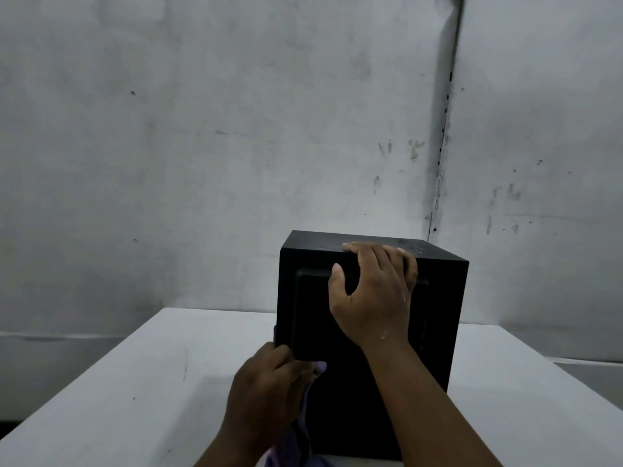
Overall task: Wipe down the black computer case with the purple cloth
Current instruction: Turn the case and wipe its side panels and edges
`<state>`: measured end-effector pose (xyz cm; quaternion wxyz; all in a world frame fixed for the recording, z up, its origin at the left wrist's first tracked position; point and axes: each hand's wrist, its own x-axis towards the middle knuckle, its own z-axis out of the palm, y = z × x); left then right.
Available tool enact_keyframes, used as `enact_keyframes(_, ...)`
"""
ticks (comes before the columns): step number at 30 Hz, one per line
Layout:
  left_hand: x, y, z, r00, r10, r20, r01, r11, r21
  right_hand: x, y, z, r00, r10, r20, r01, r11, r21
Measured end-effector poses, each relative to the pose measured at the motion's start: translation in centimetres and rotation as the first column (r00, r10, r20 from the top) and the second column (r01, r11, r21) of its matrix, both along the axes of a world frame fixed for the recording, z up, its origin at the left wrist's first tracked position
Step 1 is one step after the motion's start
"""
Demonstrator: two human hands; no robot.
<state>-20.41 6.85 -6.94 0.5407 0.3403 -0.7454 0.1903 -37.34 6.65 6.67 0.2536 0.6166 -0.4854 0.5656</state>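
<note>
Hands on the black computer case (435, 332) now: it stands upright on the white desk (135, 382), long axis vertical, a broad face with a recessed panel turned toward the person, no readable brand or label anywhere. Right hand (372, 298) braces the top edge, fingers curled over onto the top face, thumb on the near face. Left hand (266, 392) works low at the near left corner, its grip closed around the purple cloth (290, 446), which trails down beneath it. Behind stands a scuffed grey wall (202, 129).

Upright black case (438, 315), purple cloth (290, 449) alongside
</note>
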Motion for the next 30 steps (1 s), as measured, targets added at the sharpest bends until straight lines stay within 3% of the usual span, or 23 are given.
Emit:
enact_keyframes(6, 0.0, -0.3, 5.1, 0.977, 0.020, -0.214, -0.024, 1.000, -0.014, 0.0, 0.0, 0.0, 1.000, 0.009, 0.005, -0.009, 1.000, -0.005)
enact_keyframes(11, -0.4, -0.3, 5.0, 0.971, -0.040, -0.237, 0.042, 0.999, 0.001, 0.1, -0.1, 0.0, 1.000, 0.009, 0.004, -0.009, 1.000, -0.011)
enact_keyframes(19, 0.0, 0.1, 2.8, 0.995, -0.060, -0.084, 0.067, 0.994, 0.089, -0.1, -0.1, -0.1, 1.000, 0.011, -0.001, -0.011, 1.000, 0.002)
enact_keyframes(26, -0.7, 0.0, 6.1, 0.965, -0.049, -0.257, 0.061, 0.997, 0.039, -0.3, -0.1, -0.2, 1.000, 0.008, -0.006, -0.008, 1.000, 0.002)
enact_keyframes(30, -1.3, 0.4, 4.8, 0.948, -0.063, -0.311, 0.086, 0.994, 0.062, -0.3, -0.2, -0.1, 1.000, 0.014, -0.006, -0.014, 1.000, -0.013)
